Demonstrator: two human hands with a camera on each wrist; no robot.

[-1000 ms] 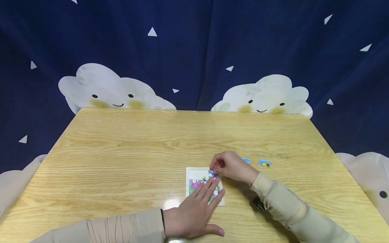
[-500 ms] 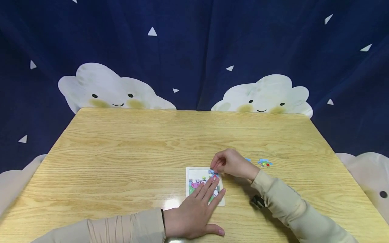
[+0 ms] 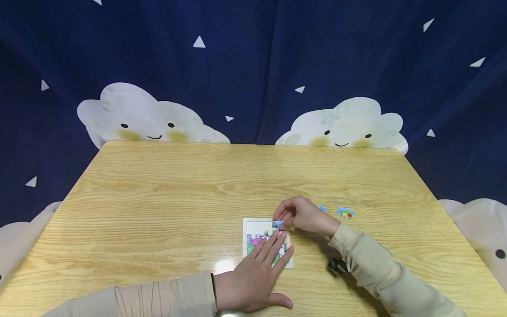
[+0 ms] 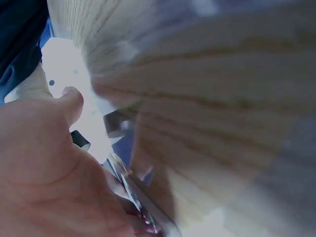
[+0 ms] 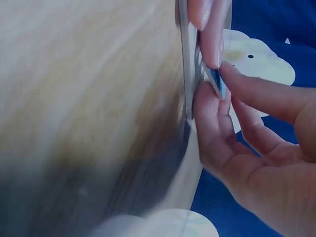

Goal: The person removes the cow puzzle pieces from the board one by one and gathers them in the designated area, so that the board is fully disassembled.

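Observation:
A small square jigsaw puzzle (image 3: 244, 240) with a white frame lies on the table, showing a pink-snouted cartoon cow. Across its lower right part my left hand (image 3: 253, 279) rests flat, fingers spread and straight. My right hand (image 3: 306, 216) is at the puzzle's top right corner, pinching a blue puzzle piece (image 5: 220, 85) between thumb and finger. In the right wrist view that piece stands tilted against the board, close to the left fingertips. The top left part of the board shows plain white. Much of the picture is hidden under my left hand.
Beyond my right hand lie two loose puzzle pieces: one with blue, green and red (image 3: 346, 212), and a blue one (image 3: 322, 208) partly hidden by the hand. The wooden table (image 3: 178, 189) ends at a dark blue curtain (image 3: 245, 66) with clouds.
The blue piece in my right hand has turned and shifted slightly at the top right corner. That hand has moved only a little. My left hand has stayed in place.

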